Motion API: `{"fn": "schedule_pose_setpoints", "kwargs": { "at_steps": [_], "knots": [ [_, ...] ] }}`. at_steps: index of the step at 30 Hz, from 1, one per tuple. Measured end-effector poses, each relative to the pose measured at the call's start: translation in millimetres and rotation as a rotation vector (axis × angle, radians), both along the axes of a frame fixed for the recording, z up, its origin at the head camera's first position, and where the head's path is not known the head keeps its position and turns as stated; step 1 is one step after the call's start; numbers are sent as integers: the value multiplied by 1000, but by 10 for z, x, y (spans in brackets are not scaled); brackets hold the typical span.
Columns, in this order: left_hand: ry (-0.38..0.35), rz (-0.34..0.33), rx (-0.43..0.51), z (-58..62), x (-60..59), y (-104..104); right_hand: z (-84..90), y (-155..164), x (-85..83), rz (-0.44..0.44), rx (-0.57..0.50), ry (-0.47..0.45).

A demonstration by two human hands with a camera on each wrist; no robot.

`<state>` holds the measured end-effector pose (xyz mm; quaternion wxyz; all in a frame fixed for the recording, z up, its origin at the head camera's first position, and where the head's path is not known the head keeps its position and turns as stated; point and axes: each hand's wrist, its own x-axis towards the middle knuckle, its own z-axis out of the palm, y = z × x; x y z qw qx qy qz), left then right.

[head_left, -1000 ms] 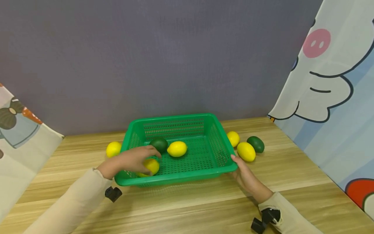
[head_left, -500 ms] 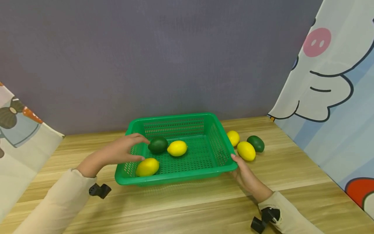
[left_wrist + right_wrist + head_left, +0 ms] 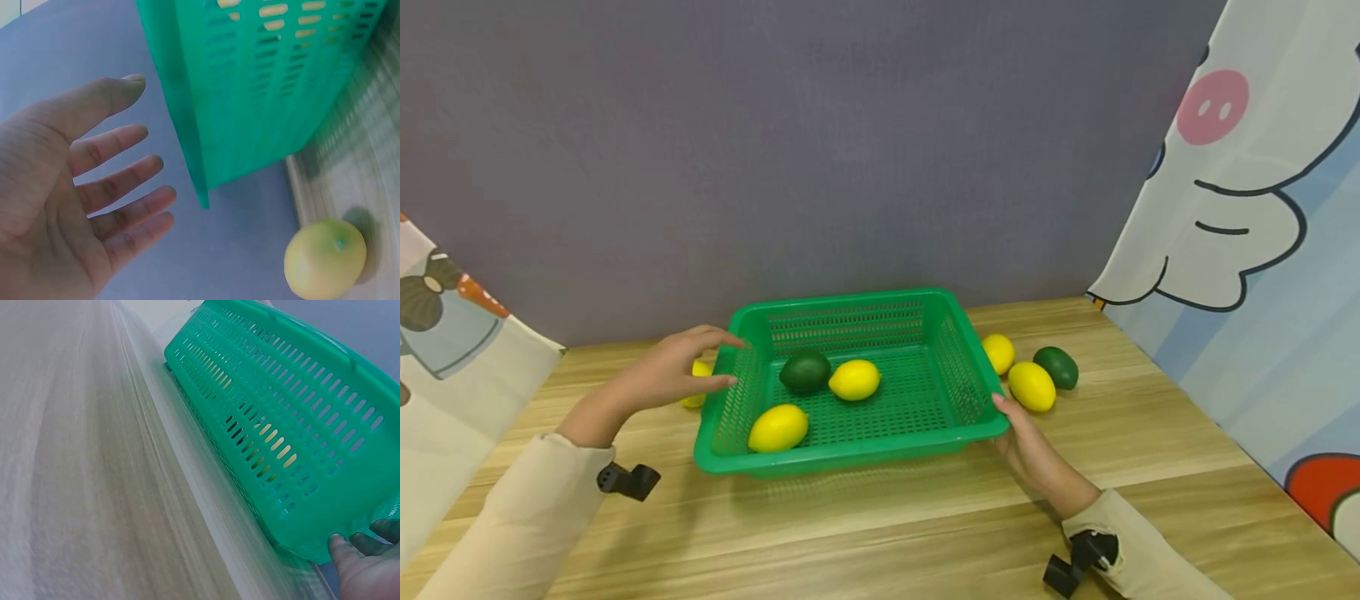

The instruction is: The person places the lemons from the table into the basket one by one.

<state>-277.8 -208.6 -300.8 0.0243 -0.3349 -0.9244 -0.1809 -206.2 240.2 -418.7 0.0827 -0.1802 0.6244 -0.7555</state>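
The step in hand looks like working at the basket (image 3: 865,452): the right hand (image 3: 1036,458) grips its near right corner, apparently steadying it, while the left hand (image 3: 664,371) hangs by its left side, fingers spread, holding nothing. The basket sits on the worktop (image 3: 850,542) between the hands. In it, towards the left hand, lie the near lemon (image 3: 778,429), the avocado (image 3: 805,372) and, beside that, the mid lemon (image 3: 854,381). The loose lemon (image 3: 325,259) is on the worktop, partly hidden behind the left hand. Beyond the right hand are the front lemon (image 3: 1032,387), the back lemon (image 3: 998,354) and the second avocado (image 3: 1056,368). Reaching the loose lemon would call for lowering the left hand outside the rim. No brand, label or writing is readable; the curtain (image 3: 1270,275) on the right hand's side shows only cartoon figures.
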Motion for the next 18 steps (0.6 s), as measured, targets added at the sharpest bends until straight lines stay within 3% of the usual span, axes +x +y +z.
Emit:
{"fn": "schedule_pose_setpoints", "kwargs": {
  "at_steps": [11,18],
  "knots": [
    [-19,87,29,-20,-52,-181,2,-3,0,6,9,10],
    [2,106,9,-57,-93,-268,-1,1,-4,7,-6,12]
  ]
}}
